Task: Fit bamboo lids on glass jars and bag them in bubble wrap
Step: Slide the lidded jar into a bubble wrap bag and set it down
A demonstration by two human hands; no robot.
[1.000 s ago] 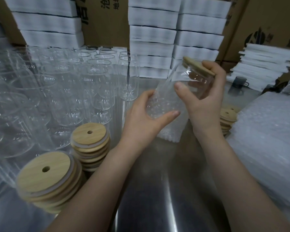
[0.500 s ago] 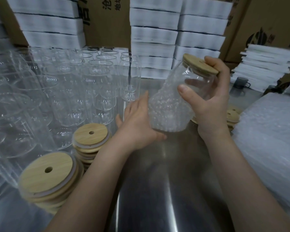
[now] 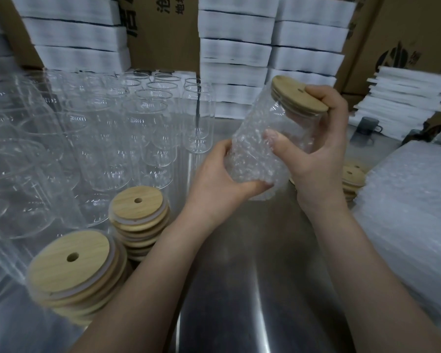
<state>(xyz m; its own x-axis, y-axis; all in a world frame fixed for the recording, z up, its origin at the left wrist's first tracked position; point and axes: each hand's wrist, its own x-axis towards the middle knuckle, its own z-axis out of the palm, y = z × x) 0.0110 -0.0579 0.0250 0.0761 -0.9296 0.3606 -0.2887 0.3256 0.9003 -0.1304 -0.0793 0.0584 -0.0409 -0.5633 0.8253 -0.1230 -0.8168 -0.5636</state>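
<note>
1. A person's two bare forearms reach up from the bottom of the frame over a shiny metal table.
2. At centre right, both hands hold one glass jar in the air above the table. It is tilted, with its top toward the upper right.
3. A round bamboo lid sits on the jar's mouth. A small hole in it shows just beside the fingertips.
4. A bubble wrap bag covers the jar from its base upward. How far up it reaches is hard to tell.
5. The left hand grips the bagged base from the lower left, fingers curled under and around it.
6. The right hand grips the jar's upper part. The thumb lies across the front, the fingers wrap round the back, and the fingertips rest on the lid's rim.
7. The left half of the frame is crowded with empty jars, standing upright and close together on the table.
8. At lower left, two lid stacks stand just in front of those jars, each top lid with a hole in it.
9. More lids lie behind the right wrist.
10. A bubble wrap pile fills the right edge.
11. Along the top, white boxes are stacked against brown cartons. A dark mug stands at upper right.
</note>
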